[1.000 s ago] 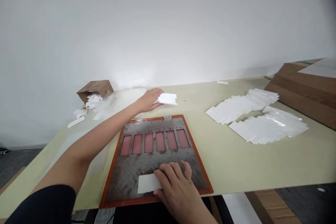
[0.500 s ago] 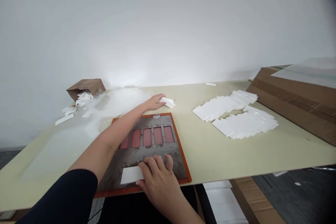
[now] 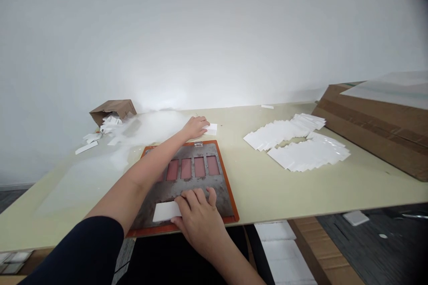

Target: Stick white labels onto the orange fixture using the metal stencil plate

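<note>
The left hand point(image 3: 195, 126) reaches across to the far side of the desk point(image 3: 284, 189), its fingers curled down onto the left edge of a small stack of white cards point(image 3: 211, 129). Whether they grip the stack or only touch it I cannot tell.

The right hand point(image 3: 198, 216) lies flat with its fingers spread apart, the fingertips pressing on the right end of a single white card point(image 3: 164, 211). That card rests on the near part of a worn metal jig plate with an orange frame point(image 3: 223, 196), below its row of rectangular slots point(image 3: 199, 167).

A brown paper bag point(image 3: 113, 108) lies tipped at the far left, with white strips point(image 3: 87, 146) spilled beside it. Fanned white pouches point(image 3: 296, 142) lie to the right, near a cardboard box point(image 3: 374, 127).
</note>
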A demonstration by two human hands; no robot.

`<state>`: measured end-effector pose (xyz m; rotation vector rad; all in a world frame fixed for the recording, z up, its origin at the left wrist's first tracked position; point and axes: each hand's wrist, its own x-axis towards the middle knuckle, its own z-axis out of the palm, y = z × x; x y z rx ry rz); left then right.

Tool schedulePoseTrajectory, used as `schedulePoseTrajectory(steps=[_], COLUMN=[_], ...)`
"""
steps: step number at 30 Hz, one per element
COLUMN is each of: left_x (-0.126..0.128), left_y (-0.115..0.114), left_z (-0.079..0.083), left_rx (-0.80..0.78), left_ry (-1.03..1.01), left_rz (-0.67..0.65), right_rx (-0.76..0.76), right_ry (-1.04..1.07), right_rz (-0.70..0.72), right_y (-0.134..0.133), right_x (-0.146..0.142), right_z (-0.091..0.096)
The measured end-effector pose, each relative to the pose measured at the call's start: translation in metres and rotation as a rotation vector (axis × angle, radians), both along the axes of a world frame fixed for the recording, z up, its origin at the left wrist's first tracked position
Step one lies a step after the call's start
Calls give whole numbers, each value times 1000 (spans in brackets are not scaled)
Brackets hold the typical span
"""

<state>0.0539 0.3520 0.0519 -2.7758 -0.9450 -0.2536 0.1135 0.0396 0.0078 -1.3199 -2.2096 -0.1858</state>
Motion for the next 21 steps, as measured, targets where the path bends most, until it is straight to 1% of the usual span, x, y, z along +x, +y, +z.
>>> schedulePoseTrajectory(steps=[4, 10, 16, 21], left_x=[1, -4, -4, 4], left_y=[-1, -3, -9, -13], left_z=[-3, -9, -6, -3], left_rx=[3, 5, 4, -13], left_ry=[71, 77, 61, 64], left_rz=[-20, -24, -10, 7], right_rx=[-10, -6, -17, -24], right_ry=[-7, 6, 18, 29], right_rz=[-2, 4, 11, 16], right_y=[0, -1, -1, -1], right_x=[0, 0, 1, 0], right_z=[0, 2, 3, 3])
